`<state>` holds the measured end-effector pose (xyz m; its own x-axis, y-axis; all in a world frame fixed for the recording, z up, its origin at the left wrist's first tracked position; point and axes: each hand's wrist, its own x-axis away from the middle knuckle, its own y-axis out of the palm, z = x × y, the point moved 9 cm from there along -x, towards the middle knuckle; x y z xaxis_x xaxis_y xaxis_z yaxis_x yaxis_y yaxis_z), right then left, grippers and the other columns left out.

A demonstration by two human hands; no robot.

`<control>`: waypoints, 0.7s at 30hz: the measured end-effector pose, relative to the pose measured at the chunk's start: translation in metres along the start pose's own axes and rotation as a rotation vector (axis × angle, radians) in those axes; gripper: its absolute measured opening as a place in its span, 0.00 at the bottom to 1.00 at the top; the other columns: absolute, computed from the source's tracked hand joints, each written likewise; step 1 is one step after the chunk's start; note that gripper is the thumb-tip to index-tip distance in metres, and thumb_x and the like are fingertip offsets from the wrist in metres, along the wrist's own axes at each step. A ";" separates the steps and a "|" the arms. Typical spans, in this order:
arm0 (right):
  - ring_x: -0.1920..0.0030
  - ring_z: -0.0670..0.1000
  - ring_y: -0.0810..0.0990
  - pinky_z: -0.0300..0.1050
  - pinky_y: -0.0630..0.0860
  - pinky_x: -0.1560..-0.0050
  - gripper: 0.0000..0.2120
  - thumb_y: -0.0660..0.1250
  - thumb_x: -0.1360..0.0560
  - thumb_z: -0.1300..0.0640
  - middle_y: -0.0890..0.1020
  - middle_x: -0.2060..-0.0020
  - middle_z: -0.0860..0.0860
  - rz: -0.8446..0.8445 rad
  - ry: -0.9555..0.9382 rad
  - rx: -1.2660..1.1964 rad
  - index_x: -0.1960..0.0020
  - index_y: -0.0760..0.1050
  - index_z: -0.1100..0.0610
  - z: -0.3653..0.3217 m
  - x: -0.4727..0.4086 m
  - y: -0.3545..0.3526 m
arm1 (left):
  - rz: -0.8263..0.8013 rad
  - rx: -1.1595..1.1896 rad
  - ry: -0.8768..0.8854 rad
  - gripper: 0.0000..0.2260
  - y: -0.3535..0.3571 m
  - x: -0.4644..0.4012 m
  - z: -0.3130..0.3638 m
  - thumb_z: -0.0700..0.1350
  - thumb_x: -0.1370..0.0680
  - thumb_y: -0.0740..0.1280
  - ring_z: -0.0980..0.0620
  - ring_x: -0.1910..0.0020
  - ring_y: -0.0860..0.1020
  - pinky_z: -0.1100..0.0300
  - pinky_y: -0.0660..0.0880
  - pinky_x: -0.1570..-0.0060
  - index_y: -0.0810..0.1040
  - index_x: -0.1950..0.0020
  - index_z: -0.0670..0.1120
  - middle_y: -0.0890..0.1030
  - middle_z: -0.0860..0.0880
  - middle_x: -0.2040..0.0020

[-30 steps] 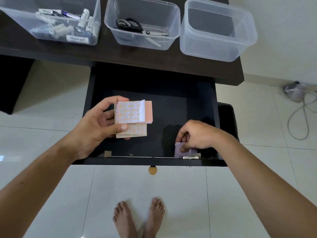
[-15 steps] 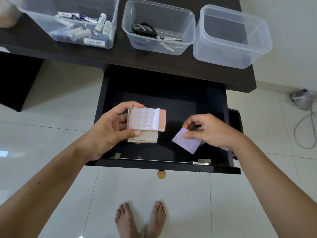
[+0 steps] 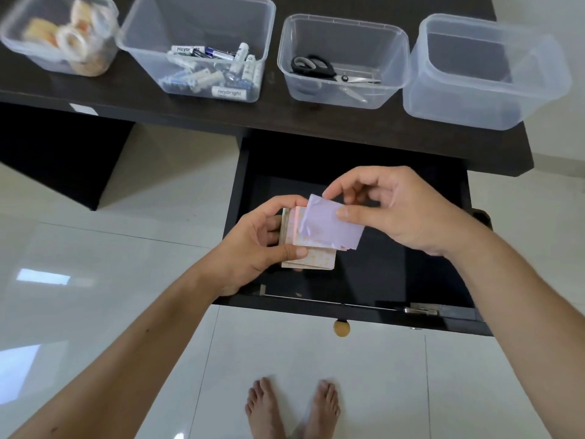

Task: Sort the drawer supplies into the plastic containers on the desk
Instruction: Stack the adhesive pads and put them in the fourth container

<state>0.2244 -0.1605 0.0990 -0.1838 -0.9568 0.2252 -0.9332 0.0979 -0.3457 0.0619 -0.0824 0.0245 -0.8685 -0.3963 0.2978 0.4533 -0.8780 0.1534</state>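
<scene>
Hands over open drawer (image 3: 395,274), both gripping sticky notes.
Left hand (image 3: 253,248) clasping peach pad stack (image 3: 311,259); right hand (image 3: 395,210) pinching purple pad (image 3: 329,228) (overlapping stack).

A dark brown wooden desk (image 3: 285,118) spans twelve o'clock. Glossy white floor tiles (image 3: 95,255) with thin grout lines fill the lower half, mirroring pale window light at nine o'clock. A plain white wall (image 3: 563,42) stands at two o'clock.
</scene>
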 end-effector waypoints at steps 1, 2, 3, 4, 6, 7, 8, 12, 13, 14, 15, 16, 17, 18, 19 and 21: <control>0.50 0.46 0.82 0.51 0.82 0.38 0.14 0.76 0.23 0.62 0.82 0.53 0.47 0.022 0.004 0.046 0.46 0.86 0.44 0.002 -0.002 0.003 | 0.002 0.008 0.007 0.28 0.000 0.001 0.001 0.29 0.24 0.74 0.44 0.37 0.83 0.49 0.82 0.39 0.75 0.29 0.51 0.84 0.44 0.38; 0.49 0.47 0.82 0.53 0.82 0.38 0.13 0.77 0.23 0.61 0.81 0.53 0.45 0.048 0.011 0.084 0.46 0.87 0.43 0.005 -0.003 0.006 | 0.004 0.011 0.013 0.28 -0.001 0.001 0.002 0.29 0.23 0.73 0.44 0.38 0.83 0.50 0.82 0.40 0.74 0.29 0.51 0.84 0.44 0.38; 0.48 0.47 0.83 0.53 0.83 0.39 0.12 0.77 0.23 0.60 0.81 0.52 0.43 0.075 0.013 0.118 0.47 0.87 0.43 0.006 -0.003 0.008 | 0.003 0.011 0.017 0.28 -0.001 0.000 0.003 0.29 0.23 0.74 0.44 0.38 0.83 0.51 0.82 0.40 0.74 0.28 0.51 0.83 0.43 0.38; 0.48 0.48 0.82 0.52 0.83 0.41 0.11 0.77 0.23 0.59 0.80 0.51 0.42 0.103 0.009 0.151 0.47 0.86 0.43 0.007 -0.002 0.009 | 0.000 0.011 0.021 0.28 -0.001 0.000 0.003 0.29 0.23 0.73 0.44 0.37 0.83 0.51 0.82 0.40 0.74 0.28 0.51 0.83 0.43 0.37; 0.49 0.47 0.82 0.46 0.83 0.47 0.09 0.77 0.23 0.56 0.80 0.49 0.42 0.170 -0.013 0.201 0.48 0.86 0.43 0.005 0.000 0.009 | -0.009 0.020 0.024 0.29 -0.001 0.000 0.003 0.29 0.23 0.73 0.44 0.36 0.82 0.52 0.82 0.41 0.74 0.28 0.51 0.82 0.43 0.36; 0.50 0.47 0.81 0.43 0.81 0.51 0.08 0.78 0.24 0.55 0.80 0.49 0.42 0.207 -0.026 0.217 0.48 0.85 0.43 0.004 0.001 0.007 | -0.012 0.028 0.025 0.29 -0.001 0.000 0.003 0.29 0.23 0.73 0.43 0.35 0.82 0.51 0.82 0.41 0.74 0.27 0.51 0.82 0.43 0.35; 0.50 0.48 0.81 0.40 0.79 0.53 0.08 0.78 0.24 0.55 0.80 0.49 0.42 0.240 -0.036 0.224 0.49 0.85 0.43 0.003 0.002 0.005 | -0.011 0.039 0.026 0.29 -0.002 0.000 0.004 0.30 0.23 0.73 0.42 0.34 0.81 0.50 0.82 0.40 0.73 0.27 0.51 0.81 0.42 0.34; 0.52 0.50 0.81 0.40 0.79 0.54 0.06 0.78 0.24 0.55 0.80 0.50 0.43 0.288 -0.043 0.201 0.48 0.86 0.46 0.000 0.006 0.004 | -0.031 0.137 0.023 0.29 0.000 0.003 0.011 0.39 0.25 0.79 0.41 0.36 0.81 0.49 0.82 0.42 0.72 0.27 0.49 0.78 0.39 0.32; 0.52 0.50 0.81 0.40 0.79 0.54 0.06 0.78 0.24 0.55 0.80 0.51 0.43 0.291 -0.045 0.206 0.48 0.86 0.47 -0.001 0.007 0.006 | -0.031 0.147 0.017 0.29 0.001 0.004 0.013 0.41 0.26 0.79 0.43 0.38 0.82 0.51 0.82 0.44 0.73 0.28 0.49 0.78 0.39 0.33; 0.53 0.49 0.81 0.40 0.79 0.54 0.06 0.79 0.24 0.55 0.80 0.51 0.43 0.296 -0.047 0.214 0.48 0.86 0.47 -0.003 0.008 0.008 | -0.019 0.144 0.011 0.28 0.003 0.005 0.015 0.41 0.25 0.79 0.44 0.40 0.82 0.53 0.82 0.47 0.73 0.29 0.48 0.79 0.40 0.35; 0.53 0.48 0.81 0.40 0.80 0.54 0.06 0.79 0.25 0.55 0.80 0.50 0.43 0.307 -0.046 0.220 0.48 0.86 0.48 -0.005 0.010 0.009 | 0.003 0.135 0.005 0.26 0.004 0.006 0.018 0.41 0.24 0.79 0.45 0.42 0.83 0.56 0.82 0.49 0.73 0.30 0.48 0.80 0.40 0.37; 0.53 0.48 0.81 0.39 0.80 0.55 0.07 0.79 0.25 0.54 0.80 0.50 0.43 0.322 -0.039 0.225 0.48 0.86 0.48 -0.007 0.012 0.009 | 0.028 0.127 -0.002 0.24 0.005 0.008 0.021 0.40 0.24 0.78 0.46 0.44 0.83 0.59 0.82 0.52 0.73 0.31 0.48 0.80 0.40 0.39; 0.52 0.47 0.81 0.38 0.80 0.55 0.08 0.79 0.25 0.53 0.80 0.49 0.43 0.348 -0.030 0.225 0.46 0.85 0.48 -0.009 0.015 0.007 | 0.045 0.129 -0.008 0.23 0.007 0.009 0.025 0.40 0.24 0.77 0.46 0.45 0.83 0.61 0.81 0.55 0.73 0.32 0.48 0.81 0.40 0.40; 0.51 0.46 0.81 0.37 0.80 0.54 0.10 0.79 0.25 0.52 0.79 0.47 0.43 0.376 -0.019 0.221 0.44 0.84 0.48 -0.011 0.019 0.005 | 0.054 0.136 -0.014 0.22 0.008 0.011 0.029 0.40 0.24 0.76 0.45 0.45 0.83 0.61 0.81 0.55 0.74 0.33 0.48 0.81 0.40 0.40; 0.48 0.45 0.82 0.36 0.81 0.53 0.15 0.78 0.25 0.51 0.79 0.45 0.42 0.394 -0.004 0.205 0.40 0.83 0.48 -0.012 0.024 0.004 | 0.062 0.146 -0.015 0.22 0.009 0.013 0.034 0.41 0.25 0.76 0.43 0.44 0.83 0.60 0.81 0.55 0.74 0.33 0.48 0.81 0.39 0.39; 0.42 0.43 0.81 0.37 0.82 0.48 0.25 0.78 0.25 0.48 0.78 0.40 0.40 0.386 0.093 0.133 0.29 0.76 0.45 -0.013 0.034 0.004 | 0.070 0.154 -0.017 0.22 0.012 0.015 0.051 0.41 0.24 0.76 0.41 0.41 0.82 0.58 0.82 0.52 0.74 0.33 0.50 0.81 0.38 0.36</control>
<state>0.2105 -0.1891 0.1175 -0.5448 -0.8276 0.1353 -0.7436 0.4021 -0.5342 0.0643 -0.0853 0.0792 -0.8304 -0.4496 0.3290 0.5395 -0.7964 0.2734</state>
